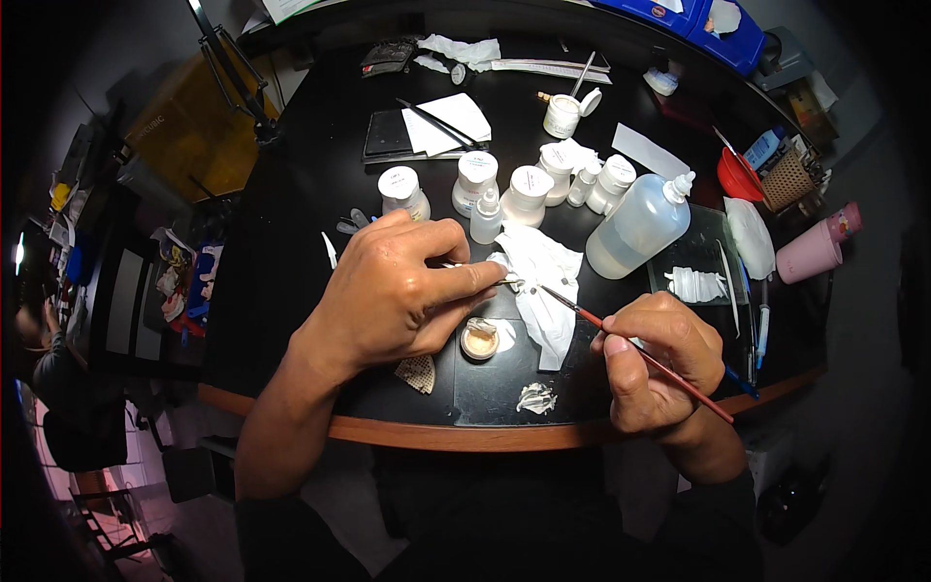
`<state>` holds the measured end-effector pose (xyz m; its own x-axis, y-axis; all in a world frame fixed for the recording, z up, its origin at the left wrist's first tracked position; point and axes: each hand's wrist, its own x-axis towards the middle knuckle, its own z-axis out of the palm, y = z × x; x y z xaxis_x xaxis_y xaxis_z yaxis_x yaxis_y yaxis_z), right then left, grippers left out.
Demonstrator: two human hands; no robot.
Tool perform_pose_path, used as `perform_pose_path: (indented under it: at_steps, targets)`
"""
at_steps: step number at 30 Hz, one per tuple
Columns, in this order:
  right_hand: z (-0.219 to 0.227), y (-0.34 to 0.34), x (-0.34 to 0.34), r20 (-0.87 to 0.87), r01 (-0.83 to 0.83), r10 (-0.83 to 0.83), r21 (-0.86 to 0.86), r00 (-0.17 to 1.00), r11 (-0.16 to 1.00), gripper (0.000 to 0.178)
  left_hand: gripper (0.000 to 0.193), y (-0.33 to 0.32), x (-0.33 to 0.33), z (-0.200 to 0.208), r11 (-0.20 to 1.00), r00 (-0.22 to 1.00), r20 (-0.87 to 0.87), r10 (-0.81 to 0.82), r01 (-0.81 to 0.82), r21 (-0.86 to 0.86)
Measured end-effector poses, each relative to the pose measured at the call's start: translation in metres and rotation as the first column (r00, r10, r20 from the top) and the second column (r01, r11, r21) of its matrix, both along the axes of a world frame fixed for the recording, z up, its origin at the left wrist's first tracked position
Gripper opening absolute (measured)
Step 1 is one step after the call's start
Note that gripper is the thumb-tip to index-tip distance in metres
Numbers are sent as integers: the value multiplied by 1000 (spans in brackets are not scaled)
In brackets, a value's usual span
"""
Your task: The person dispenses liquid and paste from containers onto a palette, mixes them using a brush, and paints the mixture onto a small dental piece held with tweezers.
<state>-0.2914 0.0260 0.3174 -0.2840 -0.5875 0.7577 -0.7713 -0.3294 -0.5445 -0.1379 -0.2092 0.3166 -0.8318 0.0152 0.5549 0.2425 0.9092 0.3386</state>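
A person's right hand, on a black desk, has its grip around a red-handled brush, tip toward ten o'clock over white tissue. The left hand pinches a small object, mostly hidden. From the brush tip, an open cream-filled jar sits at eight o'clock, a translucent bottle at two.

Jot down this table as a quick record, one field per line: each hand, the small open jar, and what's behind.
Left hand: the left hand has fingertips at the white tissue; anything pinched is too small to identify
Right hand: the right hand holds a red-handled brush, tip over the tissue
Open jar: small jar, pale contents
Behind: white lidded jars, large translucent bottle
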Motion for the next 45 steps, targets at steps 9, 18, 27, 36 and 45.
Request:
perform_pose_path:
  at_steps: [9,18,27,36,45]
  targets:
    - [-2,-2,1,-12,16,-16,9,1000,1000,7,34,-1,-3,-4,994,995,-96,7,-17,-105]
    - [-1,1,0,-14,-14,14,6,1000,1000,8,34,-1,-2,-3,994,995,-98,9,-20,-109]
    - [2,2,-3,-58,-80,79,-7,995,997,10,45,-1,-1,0,992,992,-127,9,-24,-123]
    - [9,7,-6,-117,-141,144,41,983,989,14,50,-2,-5,-3,983,982,-189,0,-35,-182]
    - [3,4,-7,18,-33,33,-22,999,999,12,33,2,0,-4,994,997,-53,65,-69,-81]
